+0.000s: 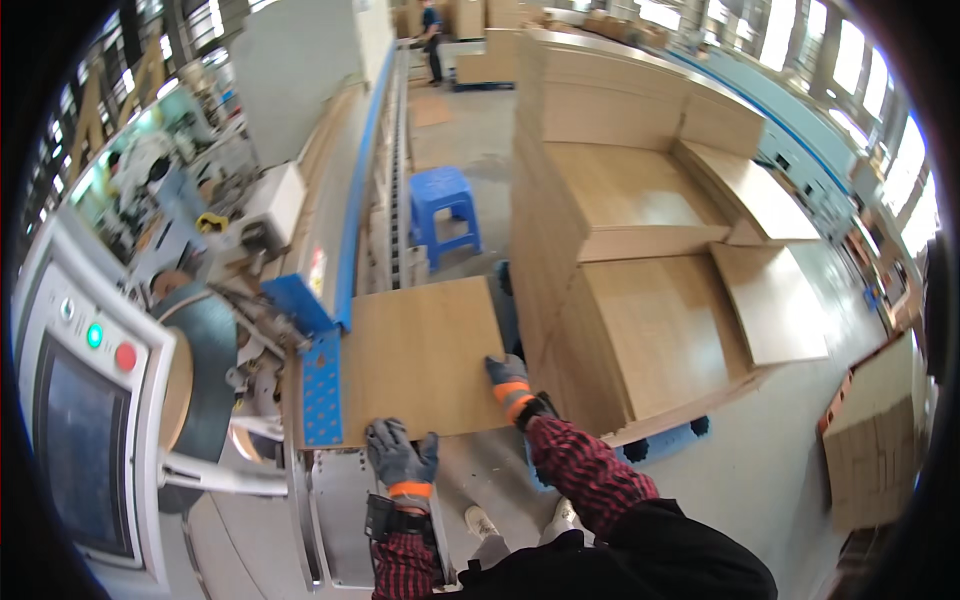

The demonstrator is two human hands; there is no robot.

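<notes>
A flat wood-grain panel (420,345) lies on the machine's feed table, its left side against a blue perforated plate (322,390). My left hand (402,455), in a grey glove with an orange cuff, rests on the panel's near edge, with fingers laid forward and the thumb apart. At the panel's right edge, my right hand (508,375), gloved alike, grips the board, and its fingertips are partly hidden. Beside it on the right rises a tall stack of similar panels (560,300).
Blue pallet feet (675,440) show under the stack. A blue stool (443,212) stands beyond the panel. On the left are a control screen (85,450) and a large dark reel (205,370). A blue rail (368,190) runs away from me. Another person (431,40) stands far off.
</notes>
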